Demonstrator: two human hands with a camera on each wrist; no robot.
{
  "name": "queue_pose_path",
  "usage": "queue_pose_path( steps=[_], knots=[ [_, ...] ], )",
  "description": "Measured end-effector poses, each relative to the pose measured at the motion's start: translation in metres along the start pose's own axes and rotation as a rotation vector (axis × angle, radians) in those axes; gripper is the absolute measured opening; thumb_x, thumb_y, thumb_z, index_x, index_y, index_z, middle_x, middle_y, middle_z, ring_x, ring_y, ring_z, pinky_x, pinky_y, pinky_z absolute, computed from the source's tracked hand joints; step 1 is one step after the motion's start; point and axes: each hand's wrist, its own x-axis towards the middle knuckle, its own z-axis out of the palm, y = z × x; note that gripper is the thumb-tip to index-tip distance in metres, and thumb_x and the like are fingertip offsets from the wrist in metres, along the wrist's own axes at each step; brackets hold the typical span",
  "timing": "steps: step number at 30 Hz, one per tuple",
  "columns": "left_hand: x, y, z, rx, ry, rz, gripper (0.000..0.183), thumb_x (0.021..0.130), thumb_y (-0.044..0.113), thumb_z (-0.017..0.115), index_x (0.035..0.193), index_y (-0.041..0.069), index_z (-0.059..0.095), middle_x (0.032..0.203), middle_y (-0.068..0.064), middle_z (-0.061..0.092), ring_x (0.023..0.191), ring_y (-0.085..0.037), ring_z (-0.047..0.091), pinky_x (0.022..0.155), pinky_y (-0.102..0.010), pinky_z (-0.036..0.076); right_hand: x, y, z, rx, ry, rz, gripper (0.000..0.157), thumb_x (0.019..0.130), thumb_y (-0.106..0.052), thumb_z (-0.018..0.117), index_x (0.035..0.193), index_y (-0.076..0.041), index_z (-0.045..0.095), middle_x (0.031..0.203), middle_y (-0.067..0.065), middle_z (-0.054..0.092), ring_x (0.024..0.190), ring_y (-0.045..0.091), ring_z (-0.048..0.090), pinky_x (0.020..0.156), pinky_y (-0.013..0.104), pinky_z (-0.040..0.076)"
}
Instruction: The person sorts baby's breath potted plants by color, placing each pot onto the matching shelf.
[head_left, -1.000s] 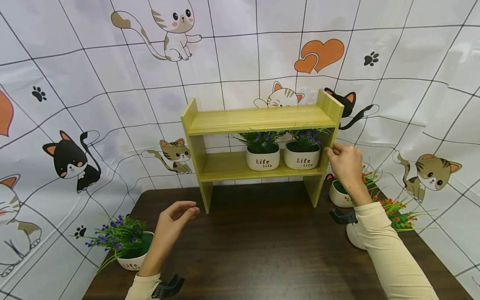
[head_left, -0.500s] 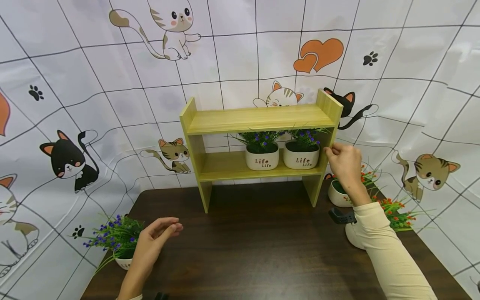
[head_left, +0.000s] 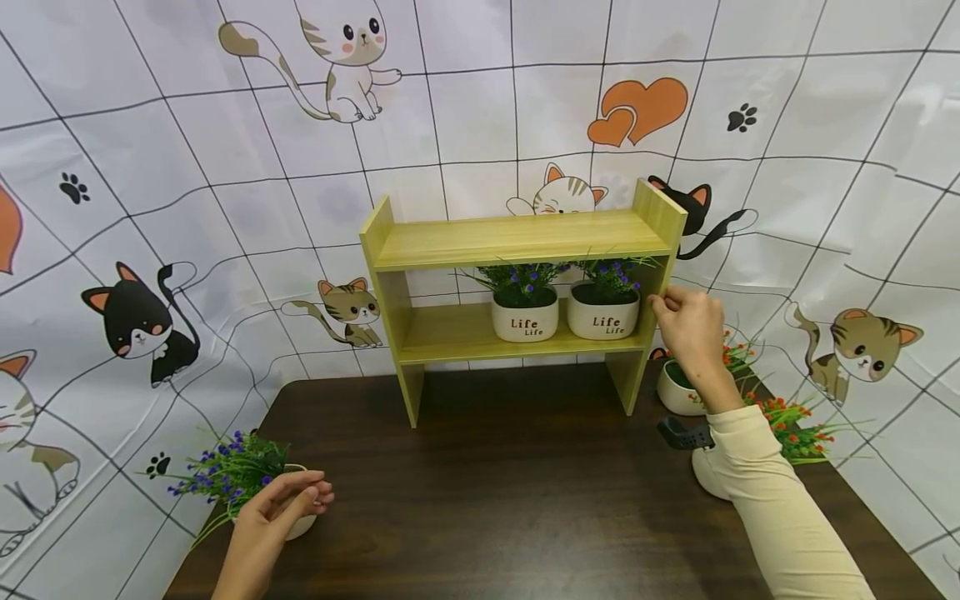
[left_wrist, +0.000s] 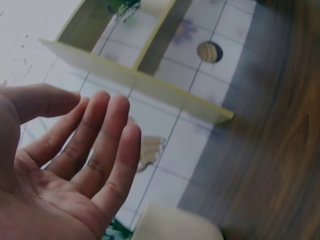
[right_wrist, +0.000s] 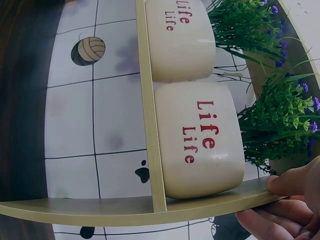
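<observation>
My right hand [head_left: 686, 325] pinches the right side panel of a small light-wood shelf [head_left: 525, 237], thumb on the inner face and fingers on the outer face, as the right wrist view shows. Two white "Life" flowerpots with purple flowers, a left pot [head_left: 525, 321] and a right pot [right_wrist: 200, 142], stand side by side on the middle board. My left hand [head_left: 273, 521], fingers loosely bent and holding nothing, is in front of a third purple-flowered pot [head_left: 303, 527] at the table's left and partly covers it. In the left wrist view that pot's pale wall [left_wrist: 175, 225] shows below the fingers.
On the right, two white pots with orange-red flowers, a rear one [head_left: 678, 392] and a front one [head_left: 708, 473], stand beside and partly behind my right forearm. The dark wooden table [head_left: 510, 500] meets a wall covering [head_left: 480, 108] printed with cats.
My left hand has moved left and toward me, away from the shelf's left side to the left flowerpot. My right hand stays on the shelf panel; the shelf and its pots stay put.
</observation>
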Motion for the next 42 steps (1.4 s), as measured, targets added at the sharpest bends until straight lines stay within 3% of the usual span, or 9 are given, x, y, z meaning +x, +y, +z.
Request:
queue_pose_path(
  steps=[13, 22, 25, 28, 30, 33, 35, 37, 42],
  knots=[
    [-0.016, -0.027, -0.040, 0.084, 0.112, -0.019, 0.035, 0.107, 0.011, 0.066, 0.126, -0.017, 0.066, 0.100, 0.001, 0.082, 0.090, -0.009, 0.078, 0.077, -0.029, 0.064, 0.000, 0.000, 0.000, -0.002, 0.000, 0.001, 0.021, 0.099, -0.007, 0.072, 0.106, 0.011, 0.080, 0.087, 0.027, 0.078, 0.061, 0.041, 0.073, 0.045, 0.009, 0.032],
    [-0.013, -0.045, -0.067, 0.347, 0.194, -0.313, 0.031, 0.106, 0.020, 0.066, 0.127, -0.001, 0.075, 0.096, 0.025, 0.074, 0.085, 0.013, 0.064, 0.079, -0.016, 0.056, -0.001, -0.001, -0.001, -0.002, 0.000, -0.002, 0.021, 0.100, -0.006, 0.072, 0.105, 0.012, 0.080, 0.088, 0.028, 0.077, 0.067, 0.045, 0.075, 0.051, 0.004, 0.030],
    [-0.009, -0.053, -0.075, 0.397, 0.253, -0.335, 0.028, 0.104, 0.020, 0.068, 0.124, 0.001, 0.076, 0.093, 0.031, 0.068, 0.083, 0.019, 0.055, 0.078, -0.011, 0.051, -0.001, -0.001, -0.001, -0.001, -0.001, 0.005, 0.021, 0.100, -0.007, 0.072, 0.105, 0.012, 0.080, 0.089, 0.028, 0.077, 0.068, 0.045, 0.075, 0.051, 0.004, 0.030],
    [-0.005, -0.057, -0.080, 0.423, 0.328, -0.325, 0.033, 0.101, 0.015, 0.071, 0.127, -0.004, 0.069, 0.101, 0.012, 0.073, 0.080, 0.018, 0.053, 0.074, -0.012, 0.052, -0.001, -0.001, 0.000, -0.005, 0.005, 0.003, 0.021, 0.100, -0.007, 0.072, 0.105, 0.012, 0.080, 0.089, 0.028, 0.077, 0.070, 0.046, 0.076, 0.052, 0.014, 0.046],
    [-0.002, -0.057, -0.083, 0.450, 0.345, -0.332, 0.038, 0.100, 0.014, 0.070, 0.131, -0.008, 0.062, 0.116, -0.008, 0.071, 0.086, 0.005, 0.060, 0.072, -0.017, 0.052, -0.001, -0.001, 0.000, -0.008, 0.011, -0.002, 0.021, 0.099, -0.007, 0.073, 0.104, 0.011, 0.081, 0.089, 0.027, 0.077, 0.071, 0.046, 0.076, 0.056, 0.024, 0.052],
    [0.003, -0.053, -0.087, 0.432, 0.314, -0.349, 0.056, 0.101, 0.010, 0.066, 0.145, -0.014, 0.042, 0.145, -0.041, 0.047, 0.112, -0.033, 0.065, 0.075, -0.021, 0.051, -0.001, -0.001, 0.000, -0.011, 0.021, -0.008, 0.020, 0.099, -0.007, 0.073, 0.104, 0.011, 0.081, 0.089, 0.026, 0.078, 0.073, 0.045, 0.077, 0.061, 0.047, 0.059],
    [0.007, -0.052, -0.091, 0.424, 0.269, -0.346, 0.068, 0.102, 0.008, 0.064, 0.155, -0.017, 0.029, 0.151, -0.043, 0.038, 0.132, -0.054, 0.049, 0.076, -0.014, 0.044, 0.000, -0.001, 0.000, -0.011, 0.019, -0.002, 0.020, 0.099, -0.007, 0.073, 0.104, 0.010, 0.081, 0.089, 0.026, 0.078, 0.074, 0.045, 0.077, 0.061, 0.049, 0.059],
    [0.010, -0.051, -0.094, 0.380, 0.210, -0.353, 0.081, 0.103, 0.006, 0.062, 0.161, -0.018, 0.010, 0.158, -0.047, 0.026, 0.145, -0.060, 0.034, 0.074, -0.006, 0.037, -0.001, -0.001, 0.000, -0.012, 0.014, 0.006, 0.021, 0.099, -0.007, 0.073, 0.106, 0.011, 0.080, 0.091, 0.027, 0.078, 0.076, 0.046, 0.077, 0.066, 0.056, 0.060],
    [0.018, -0.057, -0.102, 0.286, 0.050, -0.378, 0.099, 0.100, 0.003, 0.061, 0.161, -0.016, -0.015, 0.164, -0.049, 0.009, 0.125, -0.018, 0.060, 0.074, -0.001, 0.037, -0.001, 0.000, 0.001, -0.013, 0.004, 0.010, 0.021, 0.100, -0.007, 0.072, 0.107, 0.011, 0.080, 0.093, 0.027, 0.077, 0.077, 0.046, 0.078, 0.065, 0.055, 0.061]
  ],
)
